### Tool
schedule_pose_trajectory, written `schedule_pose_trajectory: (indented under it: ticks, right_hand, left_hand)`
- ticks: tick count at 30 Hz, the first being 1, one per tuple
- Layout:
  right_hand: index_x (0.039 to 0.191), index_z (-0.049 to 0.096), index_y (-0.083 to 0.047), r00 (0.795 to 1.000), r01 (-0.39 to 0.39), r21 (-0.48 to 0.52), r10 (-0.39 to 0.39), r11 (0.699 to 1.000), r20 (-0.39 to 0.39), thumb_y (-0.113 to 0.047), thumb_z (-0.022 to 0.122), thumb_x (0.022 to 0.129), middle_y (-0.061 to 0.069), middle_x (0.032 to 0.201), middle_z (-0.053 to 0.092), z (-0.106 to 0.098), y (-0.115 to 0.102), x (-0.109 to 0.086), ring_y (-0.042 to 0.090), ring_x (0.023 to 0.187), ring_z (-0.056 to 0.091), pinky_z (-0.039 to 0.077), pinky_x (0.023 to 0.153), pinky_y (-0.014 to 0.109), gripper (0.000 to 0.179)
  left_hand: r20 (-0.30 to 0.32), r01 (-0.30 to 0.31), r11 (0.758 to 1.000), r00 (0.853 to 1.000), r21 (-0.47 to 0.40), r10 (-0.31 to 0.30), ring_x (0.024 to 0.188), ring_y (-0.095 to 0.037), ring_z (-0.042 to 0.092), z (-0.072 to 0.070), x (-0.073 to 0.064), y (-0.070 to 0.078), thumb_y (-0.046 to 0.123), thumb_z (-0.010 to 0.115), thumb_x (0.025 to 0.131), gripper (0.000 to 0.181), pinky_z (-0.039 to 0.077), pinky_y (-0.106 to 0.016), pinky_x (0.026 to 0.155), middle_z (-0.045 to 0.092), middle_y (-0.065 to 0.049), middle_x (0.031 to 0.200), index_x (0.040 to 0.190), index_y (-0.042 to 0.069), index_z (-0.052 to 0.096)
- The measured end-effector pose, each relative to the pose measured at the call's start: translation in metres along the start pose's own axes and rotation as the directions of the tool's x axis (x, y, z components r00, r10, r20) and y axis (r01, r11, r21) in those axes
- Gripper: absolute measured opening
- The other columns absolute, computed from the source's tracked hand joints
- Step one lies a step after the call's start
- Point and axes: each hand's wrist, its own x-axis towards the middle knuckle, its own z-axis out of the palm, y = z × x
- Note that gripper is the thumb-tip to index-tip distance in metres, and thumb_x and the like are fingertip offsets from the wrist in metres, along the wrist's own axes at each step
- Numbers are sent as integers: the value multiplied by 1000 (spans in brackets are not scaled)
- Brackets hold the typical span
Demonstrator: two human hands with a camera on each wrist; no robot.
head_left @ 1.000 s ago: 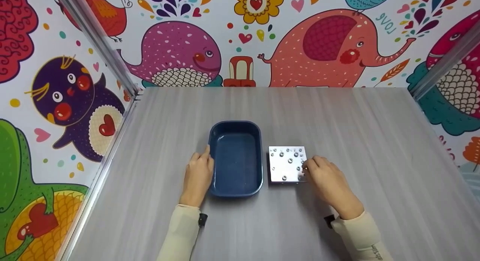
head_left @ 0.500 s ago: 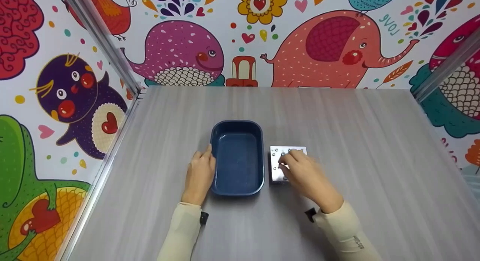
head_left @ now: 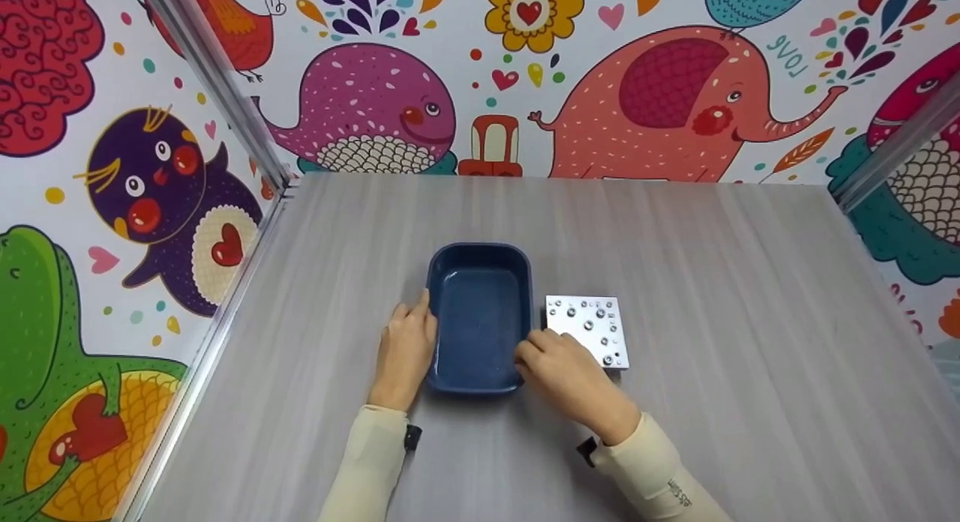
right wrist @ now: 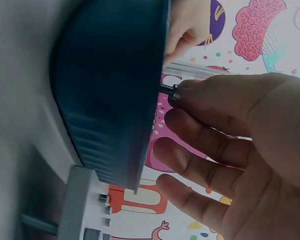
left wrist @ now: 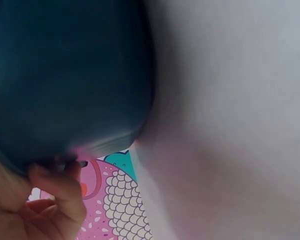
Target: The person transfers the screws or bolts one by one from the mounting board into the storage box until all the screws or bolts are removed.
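A deep blue rectangular basin (head_left: 480,319) stands on the table. At its left rim my left hand (head_left: 405,349) holds the edge, index finger lying along the rim and other fingers curled; the left wrist view shows its fingers (left wrist: 65,195) at the rim. Over the basin's right rim, my right hand (head_left: 559,372) pinches a small dark screw (right wrist: 171,92) between thumb and index finger, its other fingers loosely bent. Just right of the basin is a square silver metal plate (head_left: 577,327), raised off the table, with several screws in it. My right hand covers its lower left corner.
The grey wood-grain table (head_left: 712,282) is bounded by a metal rail (head_left: 225,312) on the left. Walls with cartoon animal prints (head_left: 637,124) enclose the back and sides.
My right hand has moved left from the metal plate's right side, across the plate, to the basin's right rim. My left hand stays at the left rim. The head view has shifted slightly.
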Motion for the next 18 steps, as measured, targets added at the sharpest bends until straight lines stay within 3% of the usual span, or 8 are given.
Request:
schedule_pose_trajectory:
  ticks: [18]
  right_hand:
    - [92, 70, -10, 999, 3, -10, -3, 1000, -53, -4, 71, 87, 0, 82, 57, -4, 2, -9, 19, 70, 54, 43, 57, 33, 8]
  left_hand:
    - [-2, -4, 1000, 1000, -19, 4, 65, -29, 60, 1, 0, 0, 4, 60, 97, 34, 54, -41, 61, 61, -19, 87, 129, -6, 64]
